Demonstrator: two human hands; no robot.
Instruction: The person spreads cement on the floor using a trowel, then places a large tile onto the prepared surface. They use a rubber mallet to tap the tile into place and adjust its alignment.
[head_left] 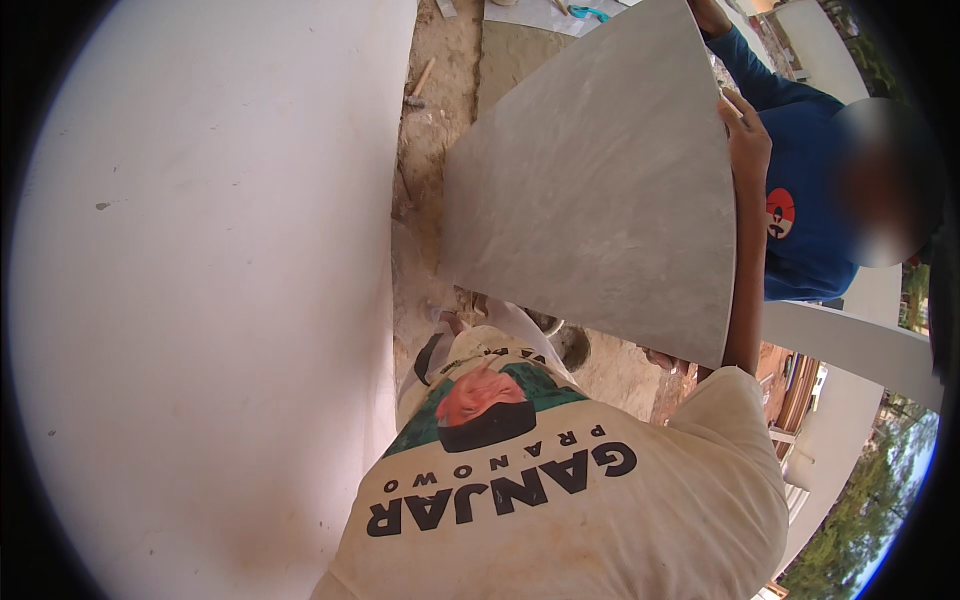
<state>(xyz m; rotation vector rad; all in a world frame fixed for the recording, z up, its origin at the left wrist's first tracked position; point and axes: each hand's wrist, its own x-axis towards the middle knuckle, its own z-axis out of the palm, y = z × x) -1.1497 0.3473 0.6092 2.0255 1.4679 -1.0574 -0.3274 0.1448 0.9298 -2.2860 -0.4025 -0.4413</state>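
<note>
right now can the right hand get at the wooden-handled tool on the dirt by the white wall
Probably not. The right hand is gripping the right edge of the big grey tile, and the tile stands between it and the tool.

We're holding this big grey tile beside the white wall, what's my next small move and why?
Probably ease the grey tile down together: your right hand grips only its side edge, the co-worker's hand holds the far corner, and it hangs tilted above the sandy ground.
</note>
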